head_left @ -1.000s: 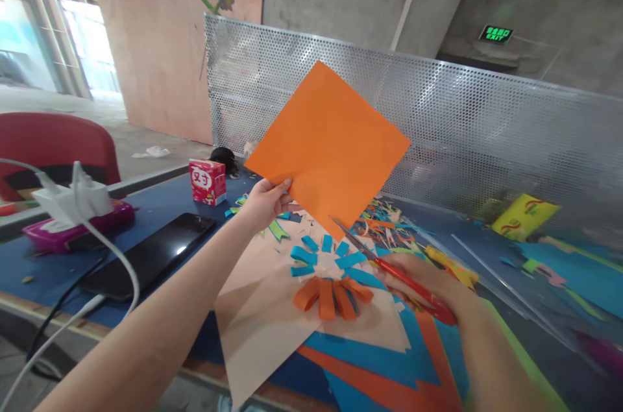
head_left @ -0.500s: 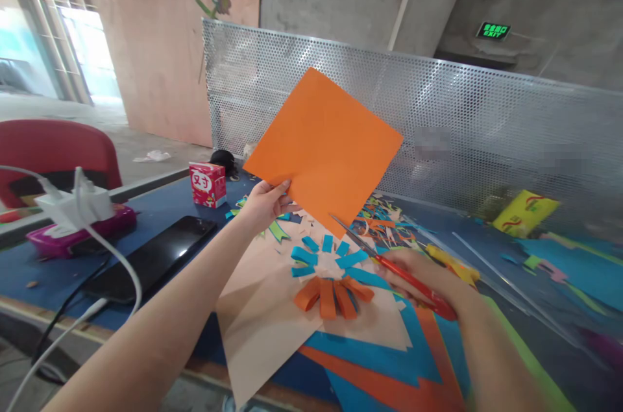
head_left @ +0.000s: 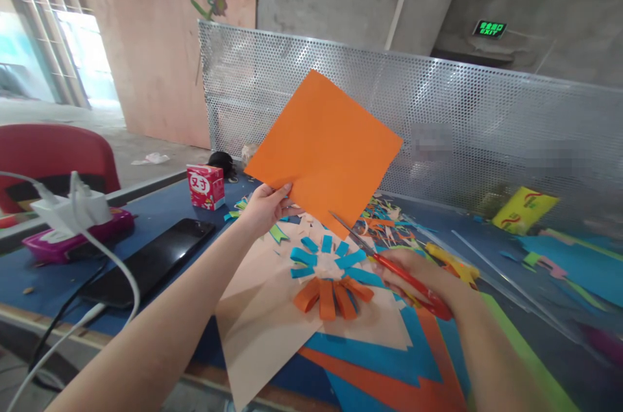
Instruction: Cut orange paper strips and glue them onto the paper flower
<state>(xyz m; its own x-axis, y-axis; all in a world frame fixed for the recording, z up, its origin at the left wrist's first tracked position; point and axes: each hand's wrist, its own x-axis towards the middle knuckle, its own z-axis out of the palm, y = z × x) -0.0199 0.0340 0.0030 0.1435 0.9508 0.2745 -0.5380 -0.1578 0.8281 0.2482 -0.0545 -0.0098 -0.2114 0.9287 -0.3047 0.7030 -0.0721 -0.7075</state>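
My left hand (head_left: 271, 205) pinches the lower left edge of an orange sheet of paper (head_left: 326, 146), thumb in front, holding it up tilted like a diamond. Red-handled scissors (head_left: 406, 277) are in my right hand (head_left: 413, 272), their blades at the sheet's lower corner. One blade lies in front of the paper; whether it has cut in, I cannot tell. Below the sheet, a ring of looped paper strips, blue loops (head_left: 304, 256) above and orange loops (head_left: 327, 300) below, surrounds a pale centre on a beige sheet (head_left: 263, 327).
Colored paper scraps (head_left: 384, 214) lie behind the ring, near a yellow glue gun (head_left: 452, 263). To the left are a black phone (head_left: 150, 263), a purple power strip (head_left: 78, 237) with white cables and a red box (head_left: 205, 186). A perforated metal panel (head_left: 341, 68) borders the table's back.
The view has shifted slightly. Both hands, the orange sheet and the scissors keep nearly the same positions; no cut is visible.
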